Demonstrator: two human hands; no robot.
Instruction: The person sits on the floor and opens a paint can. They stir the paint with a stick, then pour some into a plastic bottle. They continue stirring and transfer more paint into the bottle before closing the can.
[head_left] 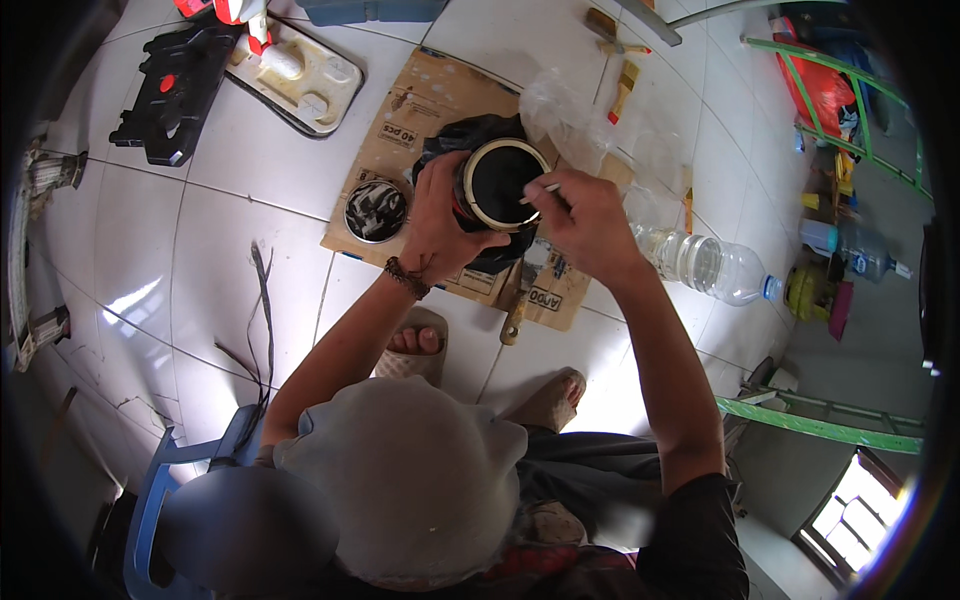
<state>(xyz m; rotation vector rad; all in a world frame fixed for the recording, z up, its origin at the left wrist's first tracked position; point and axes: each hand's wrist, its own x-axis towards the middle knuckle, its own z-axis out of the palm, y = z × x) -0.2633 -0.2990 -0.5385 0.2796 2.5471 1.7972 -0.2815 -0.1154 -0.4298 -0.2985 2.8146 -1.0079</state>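
Note:
My left hand (440, 220) is wrapped around the side of a round can (467, 190) that stands open and holds black paint (503, 178). Between the fingertips of my right hand (590, 222) is a thin pale stick (541, 193), its lower end at the paint inside the rim. A crumpled black plastic bag (465, 135) lies under and around the can. To the left rests a round lid (375, 211) smeared with black. All of these are on a flattened cardboard sheet (412, 95).
A wooden-handled tool (514, 318) lies at the cardboard's near edge. To the right are a clear plastic bottle (722, 270), clear plastic wrapping (560, 112) and a paintbrush (625, 90). A black plastic case part (180, 90) and a stained tray (320, 85) sit far left.

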